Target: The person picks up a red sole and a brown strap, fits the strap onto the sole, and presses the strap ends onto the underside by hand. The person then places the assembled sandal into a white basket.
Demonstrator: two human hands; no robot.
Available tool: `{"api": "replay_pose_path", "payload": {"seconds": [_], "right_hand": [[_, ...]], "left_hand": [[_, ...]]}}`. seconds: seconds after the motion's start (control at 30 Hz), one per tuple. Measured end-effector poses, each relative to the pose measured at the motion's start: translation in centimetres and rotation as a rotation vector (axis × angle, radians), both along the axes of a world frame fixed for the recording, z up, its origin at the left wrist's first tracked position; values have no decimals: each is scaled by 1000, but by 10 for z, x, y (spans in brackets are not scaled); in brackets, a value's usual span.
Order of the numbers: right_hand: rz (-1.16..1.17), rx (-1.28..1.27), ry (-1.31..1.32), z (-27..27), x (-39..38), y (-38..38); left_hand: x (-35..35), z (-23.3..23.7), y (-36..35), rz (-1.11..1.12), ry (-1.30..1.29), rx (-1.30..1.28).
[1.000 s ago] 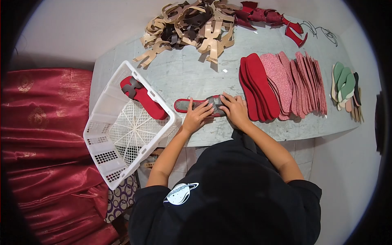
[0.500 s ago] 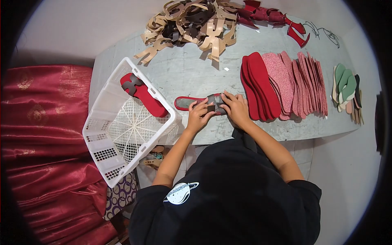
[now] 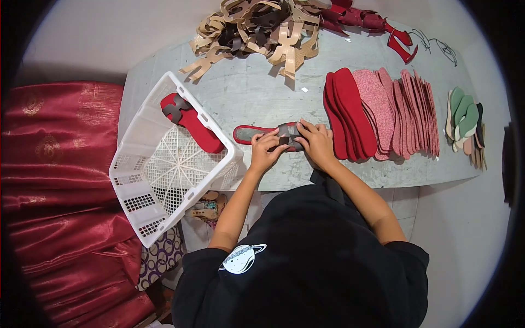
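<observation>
Left hand (one) [image 3: 265, 153]: fingers bent at one dark strap [image 3: 289, 130]; clamping cannot be told.
Right hand (one) [image 3: 319, 144]: thumb and index fingertip apart, touching the strap.
Red-edged sole (one) [image 3: 249, 134]: flat beneath both hands.
White basket (one) [image 3: 189, 195]: nine o'clock of sole; one red sandal [image 3: 201, 134] inside.
Red soles (at least three) [image 3: 349, 106]: three o'clock.
Strap pile (uncountable) [image 3: 286, 49]: twelve o'clock.

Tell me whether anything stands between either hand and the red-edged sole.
Only the dark strap visibly comes between: it lies across the sole, with the fingers of the left hand and right hand at it. Nothing else visible blocks them.
</observation>
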State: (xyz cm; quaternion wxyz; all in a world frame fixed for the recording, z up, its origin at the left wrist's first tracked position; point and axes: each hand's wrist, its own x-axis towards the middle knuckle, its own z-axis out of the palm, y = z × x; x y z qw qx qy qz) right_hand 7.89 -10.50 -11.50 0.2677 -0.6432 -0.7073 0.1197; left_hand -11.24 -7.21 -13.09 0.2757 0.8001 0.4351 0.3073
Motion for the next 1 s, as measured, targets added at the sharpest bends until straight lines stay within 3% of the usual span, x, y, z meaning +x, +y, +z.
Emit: {"api": "replay_pose_path", "payload": {"seconds": [0.7, 0.77, 0.9, 0.97, 1.0], "right_hand": [[6, 7, -2, 0, 0, 1], [9, 14, 1, 1, 0, 1], [9, -7, 5, 2, 0, 1], [9, 1, 9, 2, 0, 2], [9, 4, 11, 1, -1, 2]], "left_hand": [[11, 0, -5, 148, -172, -94], [15, -9, -7, 242, -622, -321], [11, -9, -4, 195, -594, -323], [6, -4, -3, 169, -170, -93], [4, -5, -2, 169, -170, -94]]}}
